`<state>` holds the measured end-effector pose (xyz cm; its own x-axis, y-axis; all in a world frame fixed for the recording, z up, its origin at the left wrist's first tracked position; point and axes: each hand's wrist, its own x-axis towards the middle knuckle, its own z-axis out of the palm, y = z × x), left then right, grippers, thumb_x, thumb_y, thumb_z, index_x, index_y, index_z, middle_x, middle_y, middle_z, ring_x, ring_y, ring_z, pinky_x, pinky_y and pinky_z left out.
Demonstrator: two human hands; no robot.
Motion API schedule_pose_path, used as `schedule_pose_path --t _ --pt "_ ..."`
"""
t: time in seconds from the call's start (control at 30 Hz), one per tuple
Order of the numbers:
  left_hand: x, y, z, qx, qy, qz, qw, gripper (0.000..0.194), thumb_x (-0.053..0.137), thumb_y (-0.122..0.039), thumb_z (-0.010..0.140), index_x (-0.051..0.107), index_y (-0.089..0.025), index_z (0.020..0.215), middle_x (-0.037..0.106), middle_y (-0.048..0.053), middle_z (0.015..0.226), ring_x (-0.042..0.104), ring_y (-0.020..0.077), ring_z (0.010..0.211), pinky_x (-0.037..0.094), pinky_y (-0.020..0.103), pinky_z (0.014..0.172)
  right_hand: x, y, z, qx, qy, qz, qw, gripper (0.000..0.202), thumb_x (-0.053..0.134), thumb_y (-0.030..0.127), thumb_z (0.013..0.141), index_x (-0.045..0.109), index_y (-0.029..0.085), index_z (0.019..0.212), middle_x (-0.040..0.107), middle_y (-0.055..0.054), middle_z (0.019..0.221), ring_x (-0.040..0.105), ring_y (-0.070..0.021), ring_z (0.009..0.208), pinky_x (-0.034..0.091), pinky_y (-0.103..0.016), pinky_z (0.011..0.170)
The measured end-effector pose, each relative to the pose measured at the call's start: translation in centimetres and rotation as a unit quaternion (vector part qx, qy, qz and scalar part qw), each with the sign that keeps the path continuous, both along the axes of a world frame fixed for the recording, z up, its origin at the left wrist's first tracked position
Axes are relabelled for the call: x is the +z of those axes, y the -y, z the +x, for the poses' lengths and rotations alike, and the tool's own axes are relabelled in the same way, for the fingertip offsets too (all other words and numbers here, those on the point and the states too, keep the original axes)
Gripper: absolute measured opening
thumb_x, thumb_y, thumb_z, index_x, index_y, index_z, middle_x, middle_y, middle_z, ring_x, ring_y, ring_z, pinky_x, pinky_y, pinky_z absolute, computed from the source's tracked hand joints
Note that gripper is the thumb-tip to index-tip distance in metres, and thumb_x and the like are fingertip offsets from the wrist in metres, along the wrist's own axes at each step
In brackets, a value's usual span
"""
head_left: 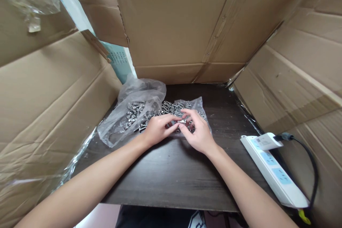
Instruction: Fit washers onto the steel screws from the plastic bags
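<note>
A small shiny metal bolt (182,121) sits between my two hands, just above the clear plastic bag. The fingertips and thumb of my left hand (159,127) pinch it from the left. From the right, the thumb and fingers of my right hand (198,130) close around its other end; whether a nut or washer is on it is too small to tell. Beneath and behind the hands lie many loose bolts (135,110) in a translucent plastic bag (117,128). More metal hardware (171,107) lies on a flatter clear bag (198,103), partly hidden by my fingers.
The dark wooden table (160,174) is walled by cardboard panels (176,17) at the back and both sides. At the right stands a white power strip (278,174) with a plugged-in white adapter (268,141) and a black cable (311,160).
</note>
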<state>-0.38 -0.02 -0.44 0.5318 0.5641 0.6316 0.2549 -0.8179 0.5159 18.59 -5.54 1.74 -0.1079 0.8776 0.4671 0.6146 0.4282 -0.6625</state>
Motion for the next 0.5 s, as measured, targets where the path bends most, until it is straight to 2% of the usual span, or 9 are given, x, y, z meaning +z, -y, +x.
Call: schedule_pose_path --t 0.1,0.27,0.4,0.5 --pt "-0.09 -0.01 -0.04 -0.002 -0.002 -0.005 1.0 0.017 0.063 -0.026 0.1 0.074 -0.016 0.108 0.08 0.006 0.102 0.076 0.0149 0.081 0.06 0.023 0.076 -0.04 0.06 -0.09 0.004 0.005 -0.016 1.0 0.04 0.061 0.023 0.089 0.06 0.022 0.128 0.07 -0.005 0.104 0.065 -0.0157 0.071 0.053 -0.03 0.066" --pt "-0.1 0.02 -0.01 -0.003 -0.007 -0.012 1.0 0.02 0.061 -0.028 0.101 0.074 -0.016 0.109 0.081 0.006 0.1 0.076 0.0138 0.077 0.06 0.021 0.073 0.04 0.09 -0.15 -0.007 0.001 -0.026 1.0 0.025 0.057 0.03 0.096 0.063 0.021 0.118 0.062 0.001 0.076 0.058 -0.014 0.059 0.05 -0.029 0.06" --pt "-0.22 -0.06 0.03 0.0 0.0 -0.014 1.0 0.018 0.063 -0.026 0.099 0.075 -0.016 0.109 0.081 0.005 0.098 0.076 0.0139 0.077 0.059 0.021 0.071 0.04 0.04 -0.07 -0.002 0.001 0.013 1.0 0.032 0.062 0.024 0.089 0.062 0.021 0.121 0.065 -0.003 0.094 0.061 -0.0146 0.067 0.052 -0.029 0.063" --pt "-0.29 -0.09 0.04 -0.005 0.0 -0.018 1.0 0.017 0.064 -0.025 0.099 0.075 -0.016 0.109 0.081 0.005 0.1 0.076 0.014 0.078 0.059 0.021 0.071 -0.05 0.0 -0.04 0.01 0.0 0.018 1.0 0.034 0.061 0.02 0.088 0.061 0.022 0.122 0.064 -0.003 0.096 0.061 -0.0143 0.068 0.053 -0.029 0.063"
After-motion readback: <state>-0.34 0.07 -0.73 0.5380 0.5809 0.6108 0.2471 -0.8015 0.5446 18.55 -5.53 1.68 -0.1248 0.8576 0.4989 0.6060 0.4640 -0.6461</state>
